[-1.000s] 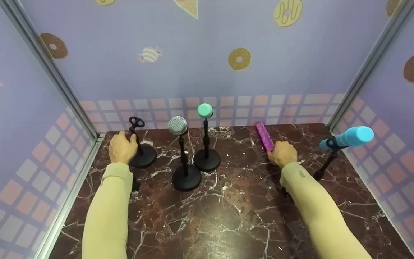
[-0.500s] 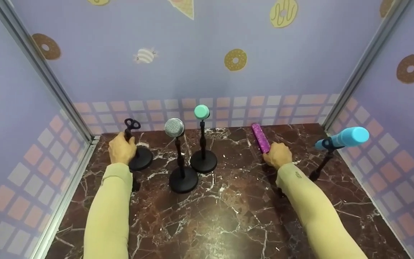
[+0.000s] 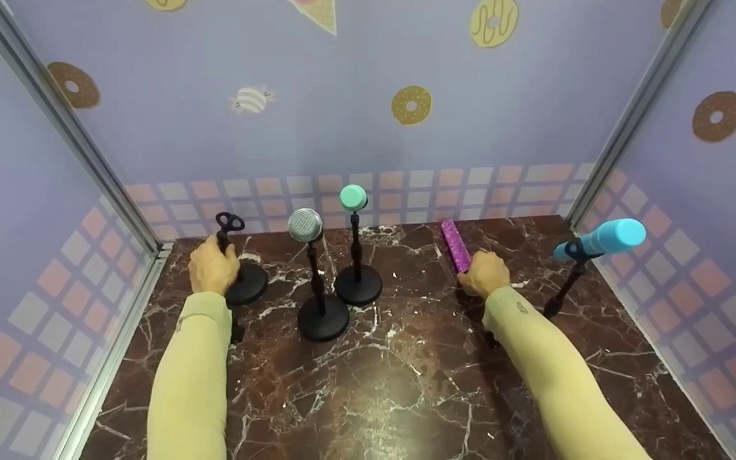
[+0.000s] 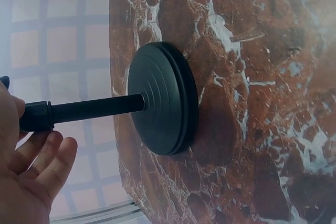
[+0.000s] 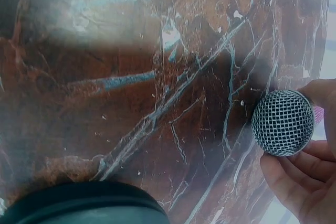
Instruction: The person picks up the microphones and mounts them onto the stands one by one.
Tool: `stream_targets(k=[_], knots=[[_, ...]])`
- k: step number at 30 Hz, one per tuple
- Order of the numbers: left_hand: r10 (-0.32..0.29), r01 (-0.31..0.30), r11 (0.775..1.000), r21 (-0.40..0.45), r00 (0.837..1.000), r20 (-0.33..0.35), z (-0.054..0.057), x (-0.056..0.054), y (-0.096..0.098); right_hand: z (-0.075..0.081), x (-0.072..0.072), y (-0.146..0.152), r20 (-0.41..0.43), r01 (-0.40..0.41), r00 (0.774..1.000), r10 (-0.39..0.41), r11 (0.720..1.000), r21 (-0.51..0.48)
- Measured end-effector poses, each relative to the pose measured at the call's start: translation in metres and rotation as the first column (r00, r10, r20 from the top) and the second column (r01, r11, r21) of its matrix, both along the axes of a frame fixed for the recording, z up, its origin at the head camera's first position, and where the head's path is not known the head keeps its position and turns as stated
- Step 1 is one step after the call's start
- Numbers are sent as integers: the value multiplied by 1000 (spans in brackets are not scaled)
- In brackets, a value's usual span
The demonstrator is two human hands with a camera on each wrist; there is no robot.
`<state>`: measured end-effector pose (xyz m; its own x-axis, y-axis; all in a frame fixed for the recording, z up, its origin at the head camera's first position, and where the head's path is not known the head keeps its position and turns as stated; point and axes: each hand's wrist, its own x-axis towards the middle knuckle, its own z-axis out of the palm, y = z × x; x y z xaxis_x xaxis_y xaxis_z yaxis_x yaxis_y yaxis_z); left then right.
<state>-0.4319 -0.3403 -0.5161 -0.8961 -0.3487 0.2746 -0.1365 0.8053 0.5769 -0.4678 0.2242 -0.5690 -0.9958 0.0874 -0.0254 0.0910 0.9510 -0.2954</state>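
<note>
The left hand (image 3: 213, 265), partly closed, grips a black stand (image 3: 248, 285) by its pole (image 4: 97, 108) at the table's (image 3: 368, 390) back left. The right hand (image 3: 485, 273) — curled round — holds a purple microphone (image 3: 455, 246) by its mesh head (image 5: 283, 123), handle toward the back wall (image 3: 317, 144).

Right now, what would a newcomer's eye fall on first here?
Probably the bright blue cylinder, tilted atop a slim black stand at far right. Next, the glittery purple microphone in the right hand, right of centre; then, at far left, the left hand gripping a bare round-based black stand.
</note>
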Motion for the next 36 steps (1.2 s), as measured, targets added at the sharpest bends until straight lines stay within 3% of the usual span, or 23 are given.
stream_targets(k=[6, 19, 25, 36], knots=[[-10, 9, 1000, -29, 999, -34, -4, 10, -2, -2, 3, -6, -1, 5, 1000, -5, 1000, 3], [-32, 28, 999, -46, 996, -82, -11, 37, 4, -1, 24, -25, 46, 57, 997, -56, 998, -27], [-33, 29, 998, -49, 995, -92, -13, 50, 8, -1, 36, -26, 62, 32, 998, -29, 999, -35], [-95, 85, 992, -89, 988, -120, -13, 73, 13, 3, 57, -33, 64, -16, 998, 20, 998, -58]])
